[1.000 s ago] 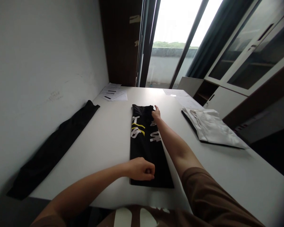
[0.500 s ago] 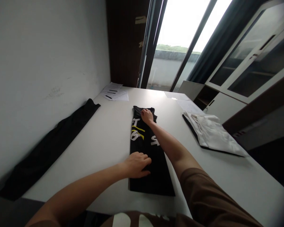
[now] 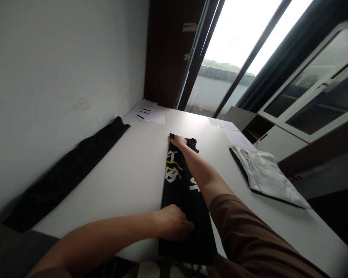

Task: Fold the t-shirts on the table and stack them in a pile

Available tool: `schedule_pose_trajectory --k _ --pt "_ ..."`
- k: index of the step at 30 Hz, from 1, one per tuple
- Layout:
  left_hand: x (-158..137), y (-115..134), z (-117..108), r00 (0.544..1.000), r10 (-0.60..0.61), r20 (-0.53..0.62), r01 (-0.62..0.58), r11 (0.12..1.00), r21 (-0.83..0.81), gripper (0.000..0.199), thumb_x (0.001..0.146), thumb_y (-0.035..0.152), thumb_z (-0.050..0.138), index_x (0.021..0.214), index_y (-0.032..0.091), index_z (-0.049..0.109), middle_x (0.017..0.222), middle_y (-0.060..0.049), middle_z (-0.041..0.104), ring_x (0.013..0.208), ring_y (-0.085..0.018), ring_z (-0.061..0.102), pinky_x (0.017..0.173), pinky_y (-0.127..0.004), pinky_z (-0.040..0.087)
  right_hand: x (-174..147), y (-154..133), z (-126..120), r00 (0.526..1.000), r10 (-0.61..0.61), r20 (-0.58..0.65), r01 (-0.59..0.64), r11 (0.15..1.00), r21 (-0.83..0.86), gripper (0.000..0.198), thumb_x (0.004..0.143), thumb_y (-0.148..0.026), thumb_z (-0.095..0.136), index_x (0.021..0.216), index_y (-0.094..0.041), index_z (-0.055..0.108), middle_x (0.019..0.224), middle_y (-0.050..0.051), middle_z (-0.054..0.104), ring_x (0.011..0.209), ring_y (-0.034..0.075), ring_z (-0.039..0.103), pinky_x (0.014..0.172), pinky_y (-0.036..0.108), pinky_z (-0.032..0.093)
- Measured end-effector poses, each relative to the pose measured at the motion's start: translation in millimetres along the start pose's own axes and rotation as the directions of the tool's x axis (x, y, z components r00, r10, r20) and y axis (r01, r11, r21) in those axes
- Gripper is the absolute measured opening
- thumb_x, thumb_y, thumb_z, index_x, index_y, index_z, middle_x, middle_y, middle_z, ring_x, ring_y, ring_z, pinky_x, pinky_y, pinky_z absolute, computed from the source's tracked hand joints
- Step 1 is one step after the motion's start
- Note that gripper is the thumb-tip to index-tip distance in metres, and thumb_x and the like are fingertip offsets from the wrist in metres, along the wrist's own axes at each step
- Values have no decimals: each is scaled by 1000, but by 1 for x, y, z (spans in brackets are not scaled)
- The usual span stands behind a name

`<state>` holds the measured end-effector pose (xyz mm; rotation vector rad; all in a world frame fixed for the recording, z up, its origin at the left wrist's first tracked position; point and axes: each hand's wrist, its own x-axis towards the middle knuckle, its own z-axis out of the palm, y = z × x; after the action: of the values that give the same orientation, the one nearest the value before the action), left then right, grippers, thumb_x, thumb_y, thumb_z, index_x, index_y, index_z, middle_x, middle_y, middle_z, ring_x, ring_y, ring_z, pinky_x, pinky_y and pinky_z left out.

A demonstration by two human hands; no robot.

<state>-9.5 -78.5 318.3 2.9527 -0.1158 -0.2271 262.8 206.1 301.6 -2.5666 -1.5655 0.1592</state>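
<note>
A folded black T-shirt (image 3: 179, 204) with white lettering and yellow lines lies lengthwise on the white table. At its far end, my right hand (image 3: 179, 140) is closed on the left corner of the fabric. My left hand (image 3: 175, 224) rests low over the near part of the shirt, fingers curled in against the cloth. Its fingertips are partly hidden and dim. My right forearm crosses over the shirt's right side and covers some of the lettering.
A long folded black garment (image 3: 75, 170) lies along the wall at left. White folded clothing in clear wrapping (image 3: 266, 173) lies on something black at right. Paper sheets (image 3: 147, 112) are at the far left corner. Beyond stand a glass door and a cabinet (image 3: 292, 133).
My right hand has shifted to the far left corner of the shirt. My left hand has moved nearer to me and its fingers have curled. The view has turned slightly left.
</note>
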Motion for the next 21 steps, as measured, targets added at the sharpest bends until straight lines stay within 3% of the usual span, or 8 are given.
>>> schedule_pose_trajectory --k 4,7,13,17,21 --pt "1 11 1 996 7 89 -2 999 -51 17 93 34 57 95 23 69 79 -6 76 74 -26 75 50 -28 46 8 -9 9 998 -38 -41 37 999 -22 38 101 -43 49 121 -21 73 126 16 68 116 32 65 94 40 52" --pt "9 13 4 992 -3 123 13 996 -85 17 90 32 57 96 23 71 78 -8 76 70 -27 74 52 -30 48 15 -13 9 998 -43 -41 43 999 1 38 102 -42 46 124 -25 72 128 14 67 118 31 64 94 40 52" --pt "14 12 6 991 -105 78 113 988 -103 27 94 40 53 100 21 71 83 -11 76 75 -29 75 57 -32 51 25 -16 6 998 -64 -9 64 998 21 40 103 -47 46 121 -24 72 124 14 69 115 31 64 92 39 52" --pt "12 6 3 989 -111 -94 102 991 -90 19 94 33 56 97 18 68 80 -8 74 74 -25 72 61 -32 49 14 -14 11 980 -119 -159 133 988 76 43 108 -43 32 125 -22 66 123 14 67 114 29 61 94 40 50" --pt "11 -5 1 929 -32 -367 38 999 7 16 94 31 61 99 16 65 100 -11 70 92 -25 65 76 -37 50 -10 -3 22 952 -198 -235 213 976 43 36 106 -30 35 122 -23 66 125 13 65 116 29 59 96 41 50"
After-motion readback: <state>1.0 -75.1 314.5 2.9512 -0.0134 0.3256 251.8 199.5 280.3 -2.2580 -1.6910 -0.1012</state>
